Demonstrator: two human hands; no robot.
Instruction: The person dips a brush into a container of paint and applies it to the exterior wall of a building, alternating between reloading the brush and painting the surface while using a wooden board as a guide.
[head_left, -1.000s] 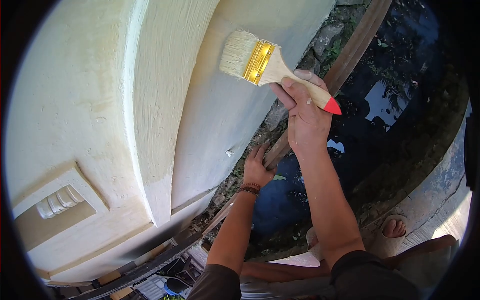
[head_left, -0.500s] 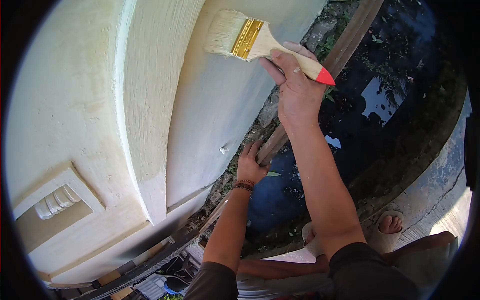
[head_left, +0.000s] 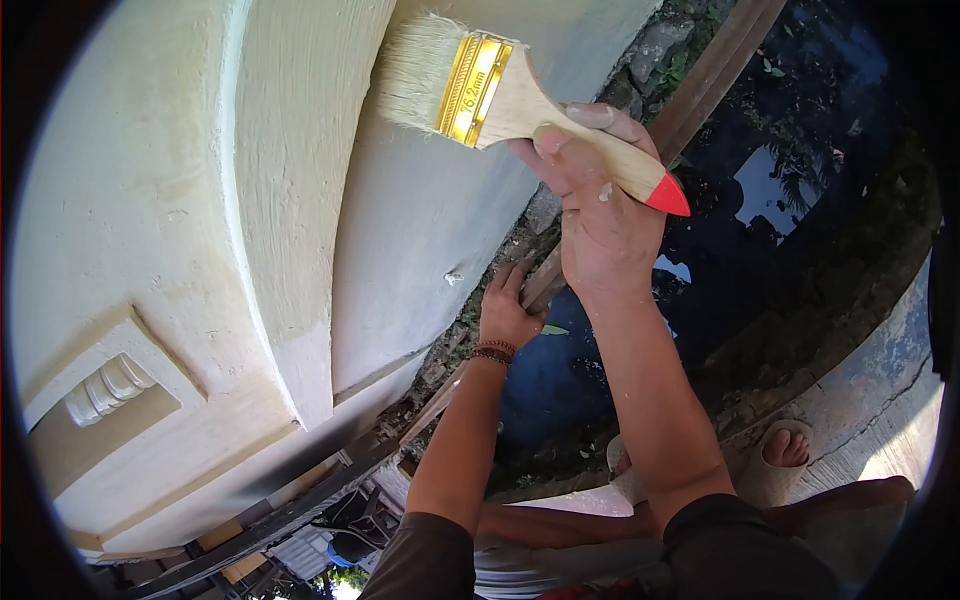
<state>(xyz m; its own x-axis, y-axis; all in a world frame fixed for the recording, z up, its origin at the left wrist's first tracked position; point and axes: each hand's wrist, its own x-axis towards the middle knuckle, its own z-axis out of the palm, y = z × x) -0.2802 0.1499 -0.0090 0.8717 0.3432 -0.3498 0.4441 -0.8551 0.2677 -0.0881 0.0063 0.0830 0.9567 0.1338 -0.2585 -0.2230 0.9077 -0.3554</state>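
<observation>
My right hand (head_left: 610,210) is wrapped round the pale wooden handle of a wide paintbrush (head_left: 530,105), which has a gold metal band and a red handle tip. Its light bristles point left, at the edge of the raised cream band (head_left: 290,180) on the wall (head_left: 430,230). Lower down, my left hand (head_left: 512,310) grips a brown wooden beam (head_left: 545,280) that runs diagonally beside the wall. Beaded bracelets circle the left wrist.
Dark water (head_left: 740,270) with reflections lies under and right of the beam. A curved concrete edge (head_left: 870,370) and sandalled feet (head_left: 785,450) are at the lower right. A framed recess (head_left: 110,385) is at the lower left of the wall.
The brush and my right hand have moved left and slightly down, with the bristles nearer the raised band. My left hand stays on the beam.
</observation>
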